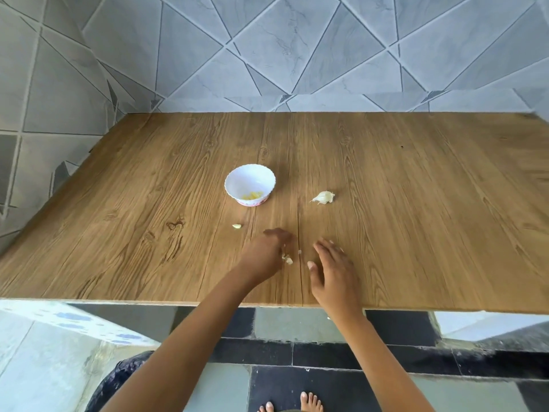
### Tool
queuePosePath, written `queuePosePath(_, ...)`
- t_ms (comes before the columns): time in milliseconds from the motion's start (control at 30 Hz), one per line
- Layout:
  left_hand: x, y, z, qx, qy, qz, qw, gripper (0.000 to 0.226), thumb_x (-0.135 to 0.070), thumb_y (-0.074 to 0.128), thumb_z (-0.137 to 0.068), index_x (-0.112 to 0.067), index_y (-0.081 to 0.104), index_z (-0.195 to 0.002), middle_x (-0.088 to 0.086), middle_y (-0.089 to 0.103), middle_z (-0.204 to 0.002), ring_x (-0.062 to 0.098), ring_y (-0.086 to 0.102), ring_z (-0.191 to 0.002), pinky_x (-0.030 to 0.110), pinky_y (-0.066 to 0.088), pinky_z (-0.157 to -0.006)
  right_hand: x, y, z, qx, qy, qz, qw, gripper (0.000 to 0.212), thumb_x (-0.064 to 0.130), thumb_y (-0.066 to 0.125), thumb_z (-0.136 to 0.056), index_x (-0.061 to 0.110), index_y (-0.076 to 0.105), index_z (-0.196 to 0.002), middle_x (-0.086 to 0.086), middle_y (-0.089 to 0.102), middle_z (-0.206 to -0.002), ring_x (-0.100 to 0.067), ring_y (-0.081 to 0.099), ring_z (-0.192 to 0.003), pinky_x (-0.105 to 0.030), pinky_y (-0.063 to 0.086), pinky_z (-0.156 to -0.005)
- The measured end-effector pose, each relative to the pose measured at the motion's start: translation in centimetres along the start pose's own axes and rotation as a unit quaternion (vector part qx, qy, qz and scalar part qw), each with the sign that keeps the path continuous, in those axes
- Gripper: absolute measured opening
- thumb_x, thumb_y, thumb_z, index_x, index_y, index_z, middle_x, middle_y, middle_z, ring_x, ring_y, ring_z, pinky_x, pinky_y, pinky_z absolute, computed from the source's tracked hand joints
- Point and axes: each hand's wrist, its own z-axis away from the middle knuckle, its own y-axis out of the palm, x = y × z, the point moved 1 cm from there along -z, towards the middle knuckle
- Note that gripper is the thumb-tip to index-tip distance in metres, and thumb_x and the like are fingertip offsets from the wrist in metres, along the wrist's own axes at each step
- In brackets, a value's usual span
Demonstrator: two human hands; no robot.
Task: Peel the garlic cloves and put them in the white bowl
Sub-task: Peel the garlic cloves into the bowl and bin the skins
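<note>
Ok so I'm mid-batch on the garlic. The white bowl (249, 178) sits toward the middle of the wooden table (416, 203), and there's already a little heap of yellowish peeled cloves (252, 196) in the bottom of it. What's left: one small loose clove (236, 226) lying just this side of the bowl, and a bigger chunk of garlic (323, 197), skin on, off to the bowl's right, well apart from it. My left hand (263, 255) is low over the table with some pale scraps (287, 259) right at its edge. Skin or a bit of clove? It's blurry, and I honestly can't tell if I'm pinching them or if they're just lying there. My right hand (332, 269) is flat-ish above the wood, its fingers (325, 248) straight and a little spread, holding nothing. My guess is I'm between cloves, so the next move is reaching for the little clove or the chunk; the clove is small, so it wants a fingertip pinch, and the papery skin needs a nail under it. The table is grainy wood-look with a seam running down the middle. The wall (297, 40) behind is grey tile cut by slanted lines, and the floor (297, 322) is dark and pale stone squares, with my bare feet (310, 401) down there.
</note>
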Motion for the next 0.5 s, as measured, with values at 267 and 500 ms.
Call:
queuePosePath(267, 0.0, 0.0, 0.9, 0.060, 0.072, -0.036, 0.995, 0.042, 0.004, 0.050, -0.081, -0.014, 0.069, -0.114, 0.001, 0.065, -0.116, 0.020, 0.063, -0.101, 0.037, 0.052, -0.087, -0.1, 0.1, 0.0, 0.011, 0.008, -0.024, 1.000, 0.035, 0.014, 0.064, -0.086, 0.003, 0.063, -0.120, -0.012, 0.062, -0.125, -0.031, 0.057, -0.118, -0.044, 0.039, -0.100)
queuePosePath(500, -0.5, 0.9, 1.3, -0.011, 0.064, -0.053, 0.996, 0.016, -0.004, 0.061, -0.086, -0.009, 0.075, -0.093, 0.006, 0.070, -0.096, 0.024, 0.067, -0.082, 0.030, 0.053, -0.072, 0.8, -2.5, -1.2, 0.063, 0.140, -0.330, 0.931, 0.031, 0.016, 0.049, -0.097, 0.020, 0.055, -0.128, 0.011, 0.054, -0.127, -0.001, 0.048, -0.118, -0.007, 0.036, -0.092)
